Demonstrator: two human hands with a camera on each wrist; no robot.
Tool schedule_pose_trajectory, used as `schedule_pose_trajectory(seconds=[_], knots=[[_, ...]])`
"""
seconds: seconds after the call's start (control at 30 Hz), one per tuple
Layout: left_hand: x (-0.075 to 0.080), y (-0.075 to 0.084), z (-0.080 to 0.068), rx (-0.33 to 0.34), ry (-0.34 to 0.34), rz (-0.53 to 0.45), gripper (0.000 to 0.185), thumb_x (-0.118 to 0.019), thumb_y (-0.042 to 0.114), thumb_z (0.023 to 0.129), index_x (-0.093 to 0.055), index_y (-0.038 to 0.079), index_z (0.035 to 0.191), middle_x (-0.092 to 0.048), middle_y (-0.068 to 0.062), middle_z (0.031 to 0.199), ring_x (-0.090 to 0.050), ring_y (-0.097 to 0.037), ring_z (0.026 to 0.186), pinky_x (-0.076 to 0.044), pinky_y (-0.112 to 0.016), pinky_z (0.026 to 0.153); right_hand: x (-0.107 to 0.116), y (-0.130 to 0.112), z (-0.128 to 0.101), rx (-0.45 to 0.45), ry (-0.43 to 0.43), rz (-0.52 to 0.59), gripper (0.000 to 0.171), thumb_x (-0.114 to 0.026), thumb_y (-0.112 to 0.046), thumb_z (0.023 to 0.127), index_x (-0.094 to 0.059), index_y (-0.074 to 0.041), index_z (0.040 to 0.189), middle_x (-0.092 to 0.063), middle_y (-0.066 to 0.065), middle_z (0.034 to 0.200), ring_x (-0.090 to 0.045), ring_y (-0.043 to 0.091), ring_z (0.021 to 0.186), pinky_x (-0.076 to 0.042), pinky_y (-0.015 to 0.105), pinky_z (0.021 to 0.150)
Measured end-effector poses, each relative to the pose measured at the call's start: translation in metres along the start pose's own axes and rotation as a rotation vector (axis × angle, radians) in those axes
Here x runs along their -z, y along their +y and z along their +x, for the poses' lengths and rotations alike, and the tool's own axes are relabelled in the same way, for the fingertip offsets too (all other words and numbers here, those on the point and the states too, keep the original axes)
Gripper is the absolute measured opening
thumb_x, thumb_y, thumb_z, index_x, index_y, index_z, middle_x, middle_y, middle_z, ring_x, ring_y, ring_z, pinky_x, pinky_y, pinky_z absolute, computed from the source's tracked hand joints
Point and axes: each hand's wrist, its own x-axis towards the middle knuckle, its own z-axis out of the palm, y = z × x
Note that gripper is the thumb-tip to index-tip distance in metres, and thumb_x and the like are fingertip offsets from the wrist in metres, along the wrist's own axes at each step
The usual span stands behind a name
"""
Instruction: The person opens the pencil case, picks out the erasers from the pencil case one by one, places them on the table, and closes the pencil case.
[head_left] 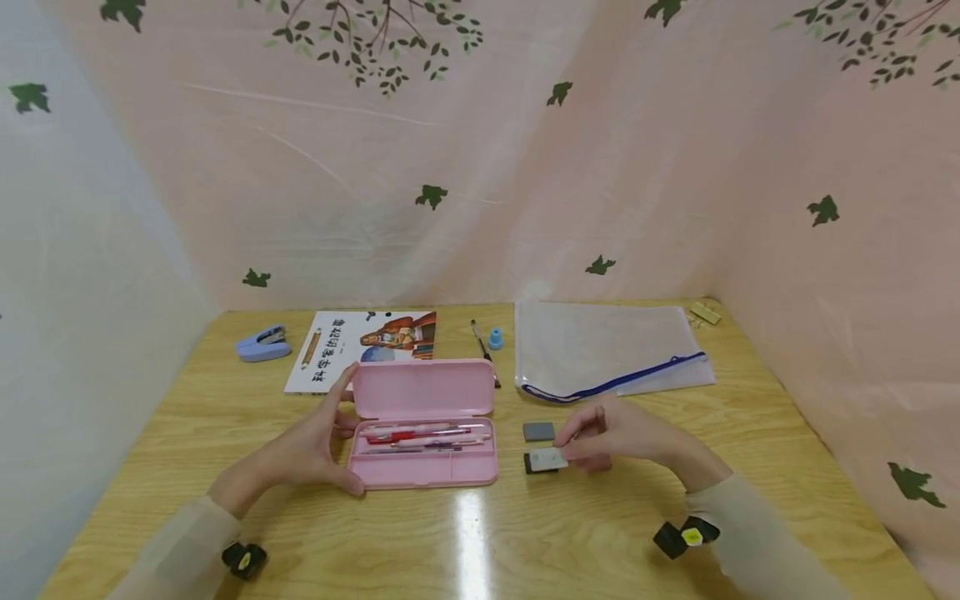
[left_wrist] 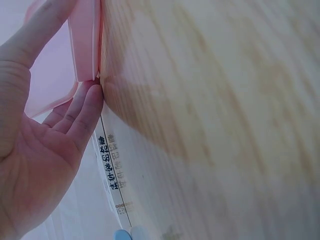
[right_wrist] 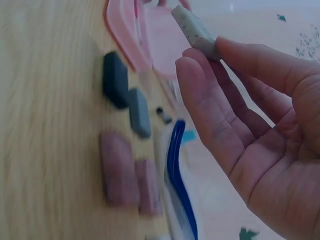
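Note:
A pink pencil case (head_left: 423, 388) lies with its lid raised; several pens (head_left: 420, 434) are in its tray. My left hand (head_left: 315, 446) holds the case at its left end, thumb at the front corner and fingers by the lid. Between thumb and fingertips, my right hand (head_left: 626, 435) pinches a light grey eraser (right_wrist: 192, 31) above the table, right of the case. Below it is a black eraser (right_wrist: 115, 80), with a darker grey eraser (right_wrist: 139, 114) beside that one. The right wrist view also shows two reddish-brown blocks (right_wrist: 119, 170), which the right hand hides from the head view.
Behind the case lie a booklet (head_left: 337, 350), a blue stapler (head_left: 263, 344), a black pen (head_left: 480, 337) and a small blue object (head_left: 495, 338). A clear pouch with a blue zip (head_left: 600, 342) spreads at the back right, near a yellowish clip (head_left: 705, 313).

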Motion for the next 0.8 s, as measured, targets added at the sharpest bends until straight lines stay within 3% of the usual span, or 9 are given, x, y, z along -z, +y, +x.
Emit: schedule_pose_trajectory(seconds=[0.07,0.17,0.23,0.33,0.43,0.57,0.8], knots=[[0.0,0.0,0.0,-0.003,0.001,-0.007,0.153,-0.1,0.034,0.059,0.015,0.041,0.159,-0.035,-0.017,0.145,-0.062,-0.023,0.115,-0.052,-0.039,0.102,0.007,0.008,-0.012,-0.019,0.015,0.037,0.018,-0.07,-0.012,0.097,-0.074,0.0,0.109,-0.071,0.024,0.112,-0.073,0.029,0.095,-0.063,0.039,0.07],[-0.001,-0.001,0.0,-0.011,-0.001,-0.018,0.153,-0.1,0.033,0.06,0.015,0.04,0.16,-0.034,-0.019,0.145,-0.062,-0.025,0.115,-0.052,-0.039,0.102,0.018,0.02,-0.032,-0.039,0.062,0.068,0.021,-0.069,-0.011,0.097,-0.072,0.004,0.112,-0.068,0.026,0.117,-0.071,0.025,0.101,-0.062,0.046,0.079],[-0.001,0.0,0.0,-0.004,-0.001,-0.023,0.153,-0.101,0.032,0.06,0.015,0.041,0.159,-0.034,-0.019,0.146,-0.062,-0.025,0.115,-0.052,-0.039,0.102,0.027,0.029,-0.045,-0.058,0.104,0.076,0.023,-0.068,-0.011,0.098,-0.071,0.006,0.113,-0.07,0.022,0.115,-0.07,0.021,0.1,-0.062,0.044,0.079],[-0.002,0.0,0.0,0.006,0.002,-0.02,0.153,-0.101,0.033,0.06,0.015,0.042,0.159,-0.034,-0.019,0.147,-0.062,-0.025,0.116,-0.052,-0.038,0.102,0.04,0.042,-0.063,-0.091,0.158,0.093,0.024,-0.067,-0.01,0.098,-0.07,0.008,0.114,-0.071,0.013,0.1,-0.069,0.019,0.086,-0.063,0.041,0.077],[-0.002,0.0,0.0,-0.003,0.002,-0.011,0.151,-0.1,0.033,0.061,0.015,0.04,0.16,-0.034,-0.021,0.147,-0.062,-0.027,0.116,-0.052,-0.04,0.102,0.052,0.056,-0.078,-0.126,0.182,0.119,0.025,-0.065,-0.009,0.099,-0.068,0.01,0.116,-0.071,0.011,0.105,-0.07,0.02,0.088,-0.063,0.04,0.078],[-0.001,0.001,-0.001,0.005,0.005,-0.011,0.151,-0.1,0.033,0.061,0.015,0.04,0.16,-0.034,-0.021,0.147,-0.062,-0.026,0.115,-0.052,-0.04,0.101,0.062,0.07,-0.089,-0.185,0.202,0.117,0.028,-0.065,-0.011,0.1,-0.068,0.01,0.118,-0.069,0.011,0.11,-0.07,0.02,0.091,-0.062,0.039,0.081],[-0.001,0.0,-0.002,0.003,0.003,-0.015,0.151,-0.1,0.032,0.062,0.015,0.04,0.159,-0.034,-0.019,0.147,-0.062,-0.024,0.116,-0.052,-0.039,0.102,0.066,0.083,-0.089,-0.233,0.219,0.109,0.035,-0.067,-0.014,0.099,-0.065,0.011,0.123,-0.071,0.013,0.105,-0.068,0.019,0.088,-0.063,0.036,0.078]])
